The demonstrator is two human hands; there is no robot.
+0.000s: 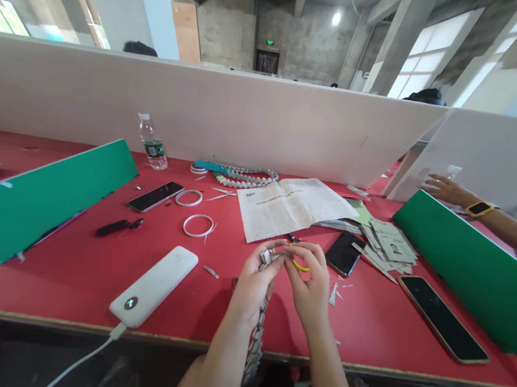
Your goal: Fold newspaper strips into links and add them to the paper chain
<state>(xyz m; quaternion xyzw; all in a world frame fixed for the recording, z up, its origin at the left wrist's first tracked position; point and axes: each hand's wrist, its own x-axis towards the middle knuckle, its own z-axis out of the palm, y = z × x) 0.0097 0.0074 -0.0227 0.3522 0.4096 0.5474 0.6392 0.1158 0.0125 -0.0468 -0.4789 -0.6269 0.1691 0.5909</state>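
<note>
My left hand point(250, 291) is closed around the upper end of a folded-paper chain point(256, 342), which hangs down past the table's front edge between my forearms. The fingertips of my right hand point(314, 284) pinch a folded strip at that same end, close against the left fingers. Exactly how the strip meets the chain is hidden by the fingers. Just behind my right hand lie scissors with yellow handles point(301, 267), partly covered. A spread newspaper sheet point(292, 204) lies beyond both hands, and small paper scraps point(333, 294) are to the right.
A white power bank point(153, 287) with a cable, a phone point(156, 196) and tape rolls point(198, 225) lie left. Printed paper pieces point(395, 243) and two phones point(442, 319) lie right. Green boards point(471, 272) flank the table. Another person's hand point(449, 190) reaches in beyond the right board.
</note>
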